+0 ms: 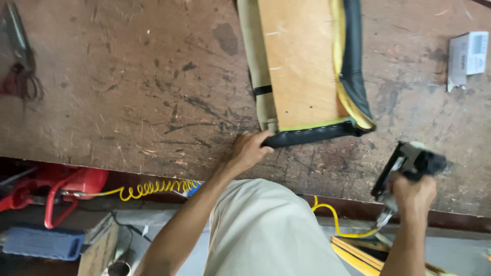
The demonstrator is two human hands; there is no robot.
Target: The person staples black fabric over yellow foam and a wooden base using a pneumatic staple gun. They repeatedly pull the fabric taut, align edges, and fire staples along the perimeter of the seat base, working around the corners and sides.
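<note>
Left hand point(250, 149) is clamped on the near corner of the upholstered panel point(302, 66), fingers curled over the black vinyl edging point(312, 135), pinning it to the board. Just beyond those knuckles: smooth pale plywood backing, a strip of yellow foam peeking along the rim, glossy black covering wrapped up the far side. Right hand point(411, 194) is fisted tight around the grip of a black pneumatic stapler point(409, 162), held clear of the panel, off to the right. A yellow air hose point(153, 188) coils away below. Underneath it all, a scarred, scratched brown workbench point(128, 92). Scissors point(18, 56) lie far left, a small white box point(468, 56) far right.
</note>
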